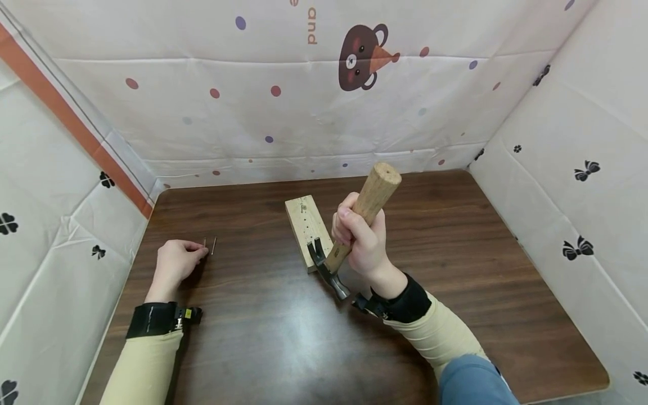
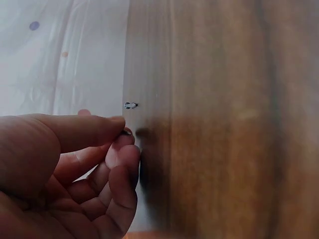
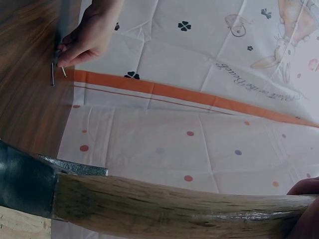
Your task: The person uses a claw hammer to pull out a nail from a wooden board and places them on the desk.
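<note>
Both hands are busy: the left hand [image 1: 177,261] pinches a nail [image 1: 205,242] at the table's [image 1: 243,326] left side, a second nail [image 1: 214,246] just beside it, while the right hand [image 1: 361,242] grips a hammer [image 1: 336,260]. Its head overlaps the wooden block's [image 1: 307,225] near end; I can't tell whether they touch. Only from overhead do I see the block's row of dark spots; only the right wrist shows a rabbit drawing [image 3: 294,22].

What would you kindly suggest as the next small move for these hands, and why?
Probably, the left hand should carry its nail to the wooden block: thumb and finger already pinch it, and the right hand holds the hammer by that block.
</note>
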`<state>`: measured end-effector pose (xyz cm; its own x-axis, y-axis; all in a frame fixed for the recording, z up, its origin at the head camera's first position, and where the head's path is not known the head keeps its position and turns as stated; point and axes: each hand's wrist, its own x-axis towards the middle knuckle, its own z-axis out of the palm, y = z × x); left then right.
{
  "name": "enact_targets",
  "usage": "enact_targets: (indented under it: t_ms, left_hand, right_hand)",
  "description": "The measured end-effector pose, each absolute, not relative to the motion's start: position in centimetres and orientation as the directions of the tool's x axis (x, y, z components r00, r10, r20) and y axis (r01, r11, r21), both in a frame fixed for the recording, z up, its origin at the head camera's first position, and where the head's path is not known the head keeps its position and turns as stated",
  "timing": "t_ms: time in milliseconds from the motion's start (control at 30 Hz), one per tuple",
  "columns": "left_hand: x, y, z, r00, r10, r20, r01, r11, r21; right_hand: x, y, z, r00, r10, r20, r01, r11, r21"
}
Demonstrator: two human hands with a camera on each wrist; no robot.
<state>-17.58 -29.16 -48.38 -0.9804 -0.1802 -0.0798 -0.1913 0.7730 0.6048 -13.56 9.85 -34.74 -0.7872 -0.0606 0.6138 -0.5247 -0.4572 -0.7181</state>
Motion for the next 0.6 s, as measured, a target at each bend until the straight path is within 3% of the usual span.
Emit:
enact_targets:
  t_ms: [600]
  left_hand:
    - [-18.8,-29.0,-48.7,-0.98,-0.197,-0.025,-0.172,0.779,0.602]
  right_hand:
    - [-13.3,9.8,-34.4,-0.784,-0.054,0.618,-0.532,-0.455,-0.714]
